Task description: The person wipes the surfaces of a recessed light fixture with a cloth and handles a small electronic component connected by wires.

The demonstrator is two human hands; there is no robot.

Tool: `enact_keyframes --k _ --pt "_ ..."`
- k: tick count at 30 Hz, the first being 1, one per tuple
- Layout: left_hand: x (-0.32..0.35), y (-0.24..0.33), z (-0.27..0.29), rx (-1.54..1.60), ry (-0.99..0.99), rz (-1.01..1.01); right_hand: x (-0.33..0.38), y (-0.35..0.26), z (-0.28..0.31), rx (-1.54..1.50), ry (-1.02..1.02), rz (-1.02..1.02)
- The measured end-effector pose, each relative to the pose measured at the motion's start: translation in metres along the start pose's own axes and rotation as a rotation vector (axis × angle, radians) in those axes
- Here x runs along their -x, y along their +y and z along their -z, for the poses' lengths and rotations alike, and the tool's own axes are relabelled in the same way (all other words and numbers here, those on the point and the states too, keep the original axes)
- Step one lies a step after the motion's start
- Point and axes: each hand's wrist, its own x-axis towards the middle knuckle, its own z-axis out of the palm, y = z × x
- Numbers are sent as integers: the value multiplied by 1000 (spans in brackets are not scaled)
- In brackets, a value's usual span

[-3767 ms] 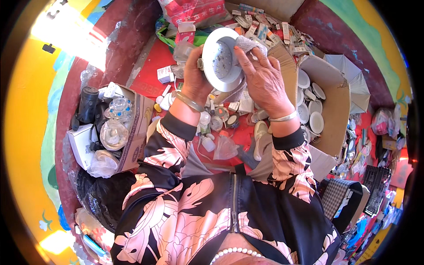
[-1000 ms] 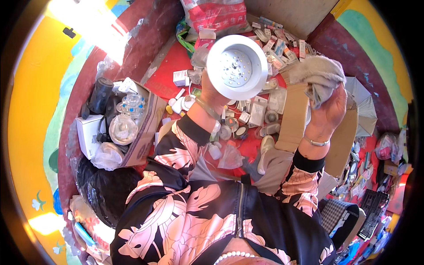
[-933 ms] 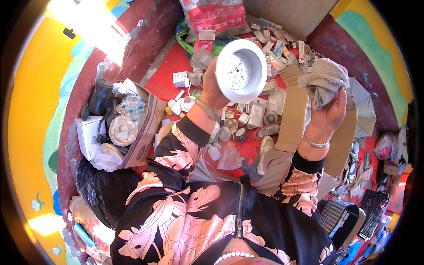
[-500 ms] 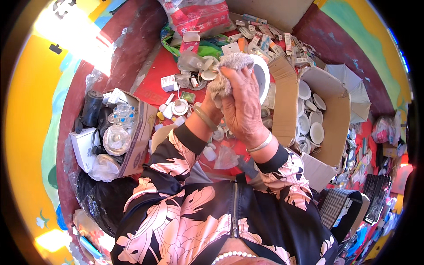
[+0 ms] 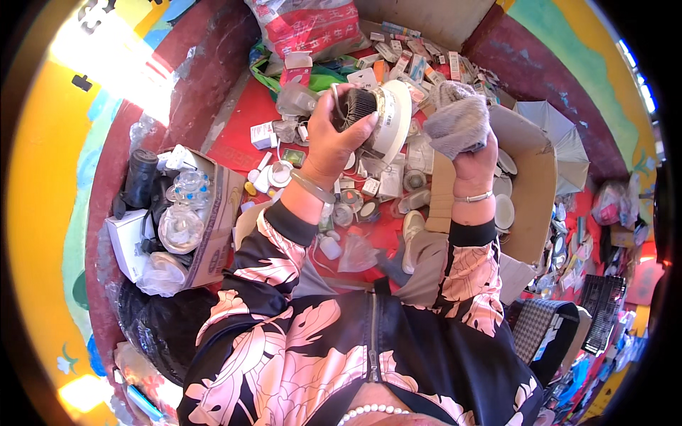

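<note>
My left hand point(image 5: 334, 135) is closed round the black finned back of a white round downlight point(image 5: 391, 124), held up on its side over the red floor. The lamp's white rim faces right. A grey cloth point(image 5: 456, 119) is bunched in my right hand point(image 5: 474, 167), a short way right of the lamp and apart from it. Below that cloth stands an open cardboard box point(image 5: 529, 192) holding several white round lamps point(image 5: 503, 211).
To the left stands a cardboard box point(image 5: 217, 227) with clear plastic-wrapped parts and a black cylinder point(image 5: 141, 177). Small cartons point(image 5: 415, 64) are heaped at the back beside a red-and-white sack point(image 5: 309, 28). Loose lamp parts lie on the red floor covering point(image 5: 245, 135).
My right hand has moved right with the cloth, away from the lamp. My left hand has turned the lamp, so its black finned back now shows.
</note>
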Motion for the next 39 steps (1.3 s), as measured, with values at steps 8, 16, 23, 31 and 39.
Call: enact_keyframes --k 8,16,23,31,39 --pt "0 -12 4 -736 139 -398 27 51 -48 441 -72 -71" --pt "7 -2 -2 -848 -69 -690 26 54 -40 697 -38 10" --pt "24 -2 -13 -849 -378 -755 22 20 -36 637 -73 -226" --pt "22 -10 -15 -992 -303 -742 18 23 -32 787 30 307" --pt "30 -23 -19 -901 -405 -699 19 -1 -31 1002 69 657"
